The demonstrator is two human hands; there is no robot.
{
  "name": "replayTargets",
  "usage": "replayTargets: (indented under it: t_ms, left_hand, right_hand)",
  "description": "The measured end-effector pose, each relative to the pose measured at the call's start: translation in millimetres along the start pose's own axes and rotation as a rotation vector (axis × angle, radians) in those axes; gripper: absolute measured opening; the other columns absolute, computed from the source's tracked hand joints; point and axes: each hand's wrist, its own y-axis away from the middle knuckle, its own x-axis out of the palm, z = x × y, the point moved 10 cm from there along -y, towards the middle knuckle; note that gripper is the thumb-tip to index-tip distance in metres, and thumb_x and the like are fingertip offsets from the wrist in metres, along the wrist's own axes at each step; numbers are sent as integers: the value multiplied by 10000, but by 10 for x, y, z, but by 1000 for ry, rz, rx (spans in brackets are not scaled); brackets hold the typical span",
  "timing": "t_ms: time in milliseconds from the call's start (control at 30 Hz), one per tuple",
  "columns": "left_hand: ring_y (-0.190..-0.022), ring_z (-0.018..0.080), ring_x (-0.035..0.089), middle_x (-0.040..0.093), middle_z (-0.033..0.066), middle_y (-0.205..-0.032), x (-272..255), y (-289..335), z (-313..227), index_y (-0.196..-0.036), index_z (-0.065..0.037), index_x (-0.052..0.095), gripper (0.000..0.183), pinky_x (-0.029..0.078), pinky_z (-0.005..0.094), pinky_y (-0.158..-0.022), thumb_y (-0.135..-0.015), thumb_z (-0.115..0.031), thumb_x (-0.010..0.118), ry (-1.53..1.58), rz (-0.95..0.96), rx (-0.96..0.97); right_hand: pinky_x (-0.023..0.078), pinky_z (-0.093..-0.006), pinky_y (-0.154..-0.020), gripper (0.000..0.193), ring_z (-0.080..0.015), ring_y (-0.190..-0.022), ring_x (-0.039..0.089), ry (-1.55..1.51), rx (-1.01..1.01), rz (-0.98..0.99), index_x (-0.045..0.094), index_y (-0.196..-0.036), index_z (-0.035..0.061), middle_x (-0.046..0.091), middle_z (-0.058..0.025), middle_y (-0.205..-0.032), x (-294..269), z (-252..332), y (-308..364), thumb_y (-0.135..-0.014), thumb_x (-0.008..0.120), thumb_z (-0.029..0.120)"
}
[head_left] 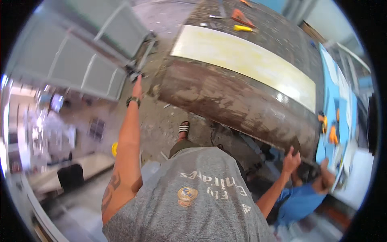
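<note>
A long brown board (242,109) with a wet-looking, smeared surface lies along the near side of a worktable. My right hand (291,162) is at its near edge, toward the right end, with fingers closed around a dark flat piece (296,144) whose kind I cannot make out. Stretched far out past the board's left end is my left hand (137,88), seen edge-on with fingers extended and nothing visible in it. Beyond the brown board a pale yellow, glossy strip (246,60) lies parallel to it.
An orange triangular tool (242,18) and a yellow-handled tool (243,28) lie on the far tabletop (278,44). Grey panels on a wheeled frame (76,52) stand at left. A person in blue (302,203) is close at right, beside blue sheets (332,88) and orange-handled tools (333,135).
</note>
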Motion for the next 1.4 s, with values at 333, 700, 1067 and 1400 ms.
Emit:
replayTargets:
  t_ms: [333,700,1067,1400]
  left_hand:
    - [-1418,333,433,424,131,-1586,-81,-277,362,-1563,-111,414,829,349,492,-1133,-963,-677,484,702,734,-514]
    - [-1370,313,481,474,109,-1562,-315,-15,504,-1535,-197,488,616,409,463,-1058,-1045,-568,446,-213,40,-285]
    - [-1366,298,516,470,122,-1571,-901,182,223,-1587,-166,383,642,397,390,-1133,-1060,-521,467,-6,358,-110]
    - [-1083,295,687,642,165,-1335,583,1085,-387,-1521,-1,440,962,506,389,-905,-944,-771,428,-906,15,255]
  right_hand:
    - [457,-457,-615,183,-377,-638,601,58,92,-32,707,-1045,7,709,-174,-804,-100,1346,368,-952,652,154]
    - [473,-455,-626,179,-386,-661,623,19,146,-78,713,-1076,21,727,-178,-840,-207,1543,737,-944,640,118]
    - [484,-456,-640,180,-409,-684,629,-30,122,-14,713,-1055,6,727,-186,-841,23,1320,636,-928,654,120]
    - [491,-453,-657,231,-380,-672,628,-215,-86,1,716,-1090,-3,731,-176,-861,191,1202,430,-978,650,187]
